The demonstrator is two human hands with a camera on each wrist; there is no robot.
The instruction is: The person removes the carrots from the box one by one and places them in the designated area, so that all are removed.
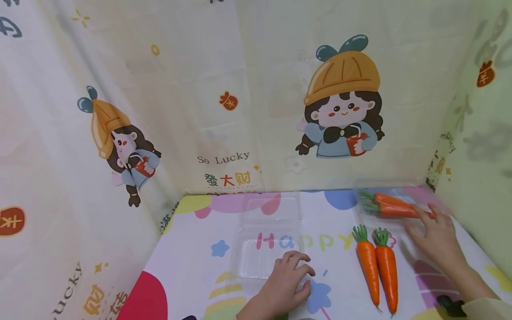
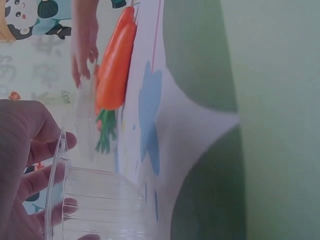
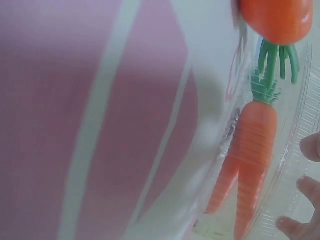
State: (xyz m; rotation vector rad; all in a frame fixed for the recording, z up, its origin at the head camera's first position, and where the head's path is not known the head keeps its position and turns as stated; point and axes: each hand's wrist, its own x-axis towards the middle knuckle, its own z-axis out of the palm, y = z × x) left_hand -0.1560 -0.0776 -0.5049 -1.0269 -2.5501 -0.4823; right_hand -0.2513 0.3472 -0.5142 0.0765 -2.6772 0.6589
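My left hand (image 1: 284, 280) is at the near right corner of a clear plastic box (image 1: 256, 258) with its lid laid back. In the left wrist view its loosely bent fingers (image 2: 42, 180) overlap the box's rim, and no grip on it shows. On the right, my right hand (image 1: 438, 238) reaches over a second clear plastic box (image 1: 372, 220) holding two carrots (image 1: 394, 211). Its fingers are spread near the carrots' tips; in the right wrist view the fingertips (image 3: 307, 185) lie beside the box's ridged rim. Ridged plastic overlaps those carrots there.
Two more carrots, a left one (image 1: 368, 266) and a right one (image 1: 387, 275), lie side by side on the printed tablecloth (image 1: 188, 249) between the hands. A printed curtain (image 1: 260, 89) hangs behind and at both sides. A small black object (image 1: 451, 306) is by the right wrist.
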